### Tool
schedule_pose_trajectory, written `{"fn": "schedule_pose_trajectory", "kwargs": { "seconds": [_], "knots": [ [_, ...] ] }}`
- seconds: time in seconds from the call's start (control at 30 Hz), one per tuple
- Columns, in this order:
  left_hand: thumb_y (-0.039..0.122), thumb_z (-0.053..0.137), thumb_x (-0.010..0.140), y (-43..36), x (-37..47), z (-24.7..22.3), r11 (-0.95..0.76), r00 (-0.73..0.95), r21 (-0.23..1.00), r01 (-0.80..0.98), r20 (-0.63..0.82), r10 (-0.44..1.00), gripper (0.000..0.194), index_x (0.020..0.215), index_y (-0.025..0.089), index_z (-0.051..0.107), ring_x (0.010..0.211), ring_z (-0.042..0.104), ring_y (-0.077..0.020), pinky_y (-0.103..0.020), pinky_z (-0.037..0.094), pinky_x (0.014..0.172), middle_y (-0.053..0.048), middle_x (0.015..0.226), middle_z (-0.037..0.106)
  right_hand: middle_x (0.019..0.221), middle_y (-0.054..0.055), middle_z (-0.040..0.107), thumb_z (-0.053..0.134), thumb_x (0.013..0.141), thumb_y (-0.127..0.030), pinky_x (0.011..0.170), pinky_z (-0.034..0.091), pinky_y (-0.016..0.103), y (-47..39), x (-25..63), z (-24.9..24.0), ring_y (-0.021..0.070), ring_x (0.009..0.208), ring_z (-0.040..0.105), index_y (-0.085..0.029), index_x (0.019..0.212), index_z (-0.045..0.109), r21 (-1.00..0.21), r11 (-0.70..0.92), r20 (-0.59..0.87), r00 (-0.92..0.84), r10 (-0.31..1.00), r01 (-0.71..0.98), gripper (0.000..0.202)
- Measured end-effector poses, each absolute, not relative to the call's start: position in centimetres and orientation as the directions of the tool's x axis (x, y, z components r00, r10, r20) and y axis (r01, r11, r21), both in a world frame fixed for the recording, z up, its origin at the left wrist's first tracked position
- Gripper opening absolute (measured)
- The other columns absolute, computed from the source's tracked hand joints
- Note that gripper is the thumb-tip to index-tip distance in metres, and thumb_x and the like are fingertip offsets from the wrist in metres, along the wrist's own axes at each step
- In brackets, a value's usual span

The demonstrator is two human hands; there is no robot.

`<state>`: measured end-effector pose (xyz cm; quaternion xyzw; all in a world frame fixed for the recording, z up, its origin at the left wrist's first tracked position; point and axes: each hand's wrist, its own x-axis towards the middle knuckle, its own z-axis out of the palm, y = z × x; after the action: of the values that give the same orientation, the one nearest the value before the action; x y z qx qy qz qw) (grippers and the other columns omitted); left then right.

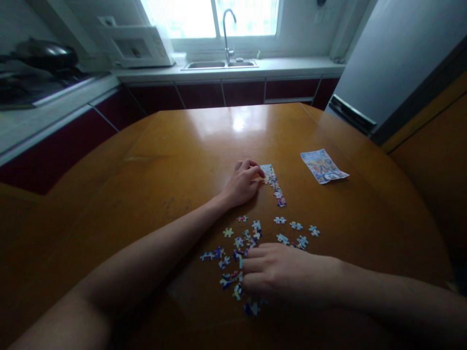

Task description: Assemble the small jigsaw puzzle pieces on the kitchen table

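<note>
A partly joined puzzle (pixel 272 181) lies near the middle of the wooden table (pixel 175 160). My left hand (pixel 245 184) rests at its left edge with bent fingers; whether a piece is under the fingertips is hidden. Loose puzzle pieces (pixel 239 242) are scattered closer to me. Over the right side of them lies my right hand (pixel 277 270), palm down, fingers curled onto the pieces; its fingertips are mostly hidden. Several more pieces (pixel 296 226) sit beyond and to the right of that hand. A creased picture sheet (pixel 323 166) lies to the right of the joined puzzle.
Behind the table run a counter (pixel 292 64) with a sink (pixel 207 64) and faucet (pixel 226 34), and a white microwave (pixel 136 46). A dark pan (pixel 47 54) stands on the stove at left. A grey refrigerator (pixel 397 58) stands at right.
</note>
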<state>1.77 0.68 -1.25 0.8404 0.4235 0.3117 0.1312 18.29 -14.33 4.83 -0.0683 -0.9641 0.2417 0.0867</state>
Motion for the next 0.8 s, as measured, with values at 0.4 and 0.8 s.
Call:
{"fn": "schedule_pose_trajectory", "kwargs": {
  "seconds": [0.4,0.8],
  "knots": [
    [0.013,0.062,0.085,0.7,1.9,-1.2,-0.605,0.436,0.477,0.637,0.424,0.794,0.014,0.092,0.023,0.068,0.112,0.046,-0.0229,-0.041,0.043,0.104,-0.004,0.111,0.057,0.083,0.005,0.073,0.066,0.086,-0.019,0.068,0.049,0.03,-10.8,19.6,5.8,0.0154,0.075,0.063,-0.016,0.09,0.074,-0.901,0.361,0.24,-0.416,0.877,0.241,0.009],
    [0.012,0.062,0.084,0.6,2.0,-0.9,-0.592,0.427,0.493,0.638,0.413,0.804,0.013,0.09,0.022,0.068,0.111,0.047,-0.0225,-0.041,0.044,0.104,-0.004,0.11,0.058,0.084,0.007,0.077,0.073,0.076,-0.019,0.067,0.057,0.031,-10.0,19.4,5.2,0.0163,0.072,0.069,-0.015,0.094,0.078,-0.991,0.075,0.049,-0.221,0.974,0.108,0.019]
  ]
}}
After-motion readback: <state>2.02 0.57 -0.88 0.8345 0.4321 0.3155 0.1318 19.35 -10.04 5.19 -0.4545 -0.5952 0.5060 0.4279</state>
